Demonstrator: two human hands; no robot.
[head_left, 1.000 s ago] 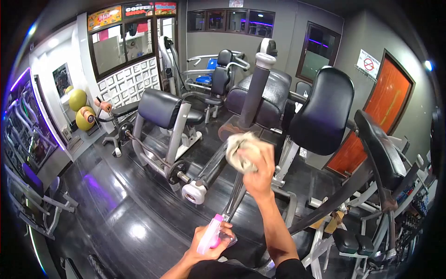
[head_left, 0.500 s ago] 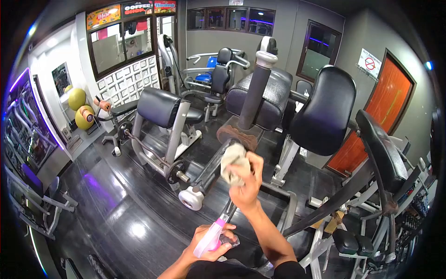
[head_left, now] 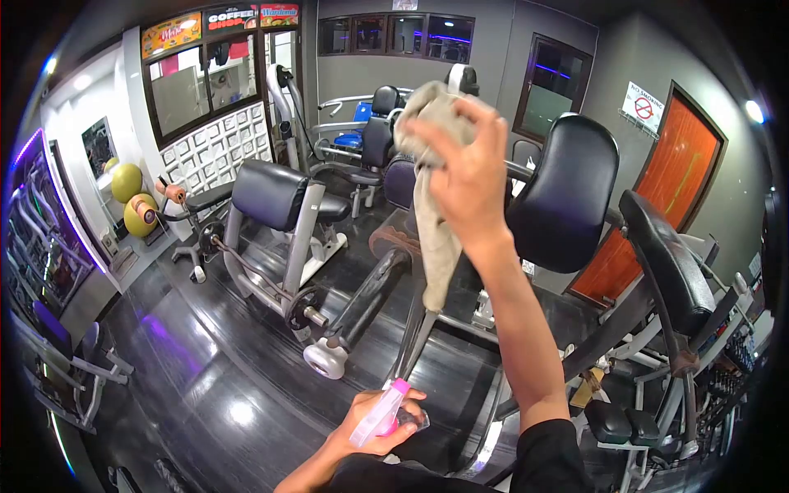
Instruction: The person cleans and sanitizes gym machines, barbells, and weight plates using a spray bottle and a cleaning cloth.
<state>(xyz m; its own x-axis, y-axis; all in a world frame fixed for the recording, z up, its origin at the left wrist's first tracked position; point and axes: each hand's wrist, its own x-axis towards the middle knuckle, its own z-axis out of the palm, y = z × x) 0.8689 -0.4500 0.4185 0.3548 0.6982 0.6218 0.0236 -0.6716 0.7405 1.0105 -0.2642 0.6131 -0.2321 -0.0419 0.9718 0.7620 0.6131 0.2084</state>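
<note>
My right hand is raised in front of me, its fingers closed round a bunched beige cloth. A long end of the cloth hangs below the hand, in front of the gym machine. Low in the view, my left hand grips a spray bottle with a pink and white head; the bottle's lower part is mostly hidden. Between the hands and a little left runs the machine's black padded roller with a silver end cap. A worn brown plate sits at its far end, partly behind the cloth.
A black seat pad stands right of my right hand. At the left is a padded bench with a loaded curl bar. Yellow exercise balls rest by the wall. Another machine pad rises at the right.
My right hand has lifted up and to the right from the roller's far end, and the cloth has unfolded to hang down. My left hand has hardly moved with the spray bottle.
</note>
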